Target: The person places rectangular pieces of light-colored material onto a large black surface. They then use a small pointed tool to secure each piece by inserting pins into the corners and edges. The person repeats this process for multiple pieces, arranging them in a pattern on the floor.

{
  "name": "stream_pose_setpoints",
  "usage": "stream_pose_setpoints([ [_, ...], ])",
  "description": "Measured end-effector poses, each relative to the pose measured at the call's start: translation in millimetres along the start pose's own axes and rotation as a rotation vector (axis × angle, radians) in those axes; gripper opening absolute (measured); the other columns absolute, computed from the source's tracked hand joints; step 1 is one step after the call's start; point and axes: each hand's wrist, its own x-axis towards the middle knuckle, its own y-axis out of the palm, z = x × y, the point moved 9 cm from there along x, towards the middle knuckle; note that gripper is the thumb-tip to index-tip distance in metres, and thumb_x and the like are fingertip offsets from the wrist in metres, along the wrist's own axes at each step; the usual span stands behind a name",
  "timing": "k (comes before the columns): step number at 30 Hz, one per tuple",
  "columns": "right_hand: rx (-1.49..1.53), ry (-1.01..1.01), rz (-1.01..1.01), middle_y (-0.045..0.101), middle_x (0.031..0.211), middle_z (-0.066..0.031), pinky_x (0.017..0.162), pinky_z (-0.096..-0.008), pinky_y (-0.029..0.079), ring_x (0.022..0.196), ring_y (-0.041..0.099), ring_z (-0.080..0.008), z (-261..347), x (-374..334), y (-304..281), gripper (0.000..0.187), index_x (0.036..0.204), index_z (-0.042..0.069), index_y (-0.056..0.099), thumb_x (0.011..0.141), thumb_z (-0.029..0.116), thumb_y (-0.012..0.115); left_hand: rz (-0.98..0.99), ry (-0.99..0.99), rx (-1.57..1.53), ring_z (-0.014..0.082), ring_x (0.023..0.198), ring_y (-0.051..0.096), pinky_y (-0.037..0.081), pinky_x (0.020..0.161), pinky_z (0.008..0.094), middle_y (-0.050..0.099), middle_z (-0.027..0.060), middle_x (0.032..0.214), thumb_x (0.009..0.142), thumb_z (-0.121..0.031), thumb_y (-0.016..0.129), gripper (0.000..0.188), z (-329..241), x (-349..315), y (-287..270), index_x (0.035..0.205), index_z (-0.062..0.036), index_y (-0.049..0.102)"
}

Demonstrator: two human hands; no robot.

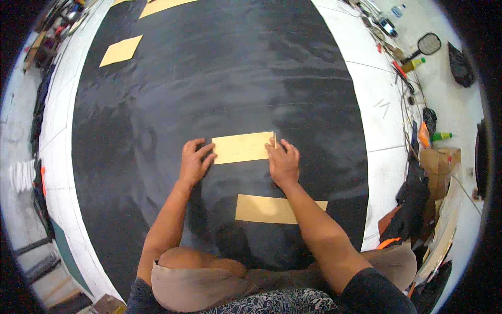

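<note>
A yellow rectangular card (pixel 243 148) lies flat on a wide black sheet (pixel 225 99) in front of me. My left hand (pixel 196 161) touches the card's left edge with its fingertips, fingers apart and holding nothing. At the opposite end, my right hand (pixel 284 160) rests on the card's edge with its fingers bent. A thin, pale, pen-like stick (pixel 275 138) stands out between those fingers; its exact kind is too small to tell. Nearer to me lies a second yellow card (pixel 264 209), partly covered by my right forearm.
Farther off on the sheet are a yellow piece (pixel 121 51) and a larger one (pixel 164 5) at the far edge. White flooring (pixel 342 31) borders the sheet. Along the right lie cables, a racket-shaped swatter (pixel 429 44), a cardboard box (pixel 439 162) and dark cloth (pixel 410 209). Clutter lines the left too.
</note>
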Motion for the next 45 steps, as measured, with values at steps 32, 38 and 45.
stream_pose_setpoints([
  [32, -0.024, 0.045, 0.072, 0.060, 0.146, -0.0016, 0.115, -0.0515, 0.032, 0.135, 0.048, -0.0333, -6, 2, 1, 0.032, 0.130, 0.019, 0.067, 0.099, 0.019, 0.060, 0.025, 0.040, -0.034, 0.0366, 0.122, 0.054, 0.041, 0.108, 0.0490, 0.064, 0.0131, 0.129, 0.084, -0.028, 0.080, 0.037, 0, 3, 4, 0.118, -0.0144, 0.075],
  [38, 0.002, 0.030, 0.037, 0.061, 0.145, -0.0019, 0.115, -0.0498, 0.032, 0.136, 0.047, -0.0323, -3, 4, -4, 0.031, 0.129, 0.018, 0.068, 0.098, 0.019, 0.062, 0.036, -0.007, -0.044, 0.0364, 0.125, 0.052, 0.042, 0.107, 0.0488, 0.063, 0.0142, 0.130, 0.083, -0.029, 0.082, 0.038, 3, 2, 4, 0.117, -0.0139, 0.076],
  [45, 0.003, 0.024, 0.044, 0.061, 0.145, -0.0027, 0.115, -0.0501, 0.031, 0.136, 0.047, -0.0326, -4, 3, -3, 0.030, 0.129, 0.017, 0.068, 0.100, 0.020, 0.060, 0.044, -0.006, -0.054, 0.0359, 0.123, 0.053, 0.042, 0.107, 0.0472, 0.063, 0.0141, 0.129, 0.083, -0.028, 0.082, 0.037, 0, 4, 1, 0.117, -0.0140, 0.077],
])
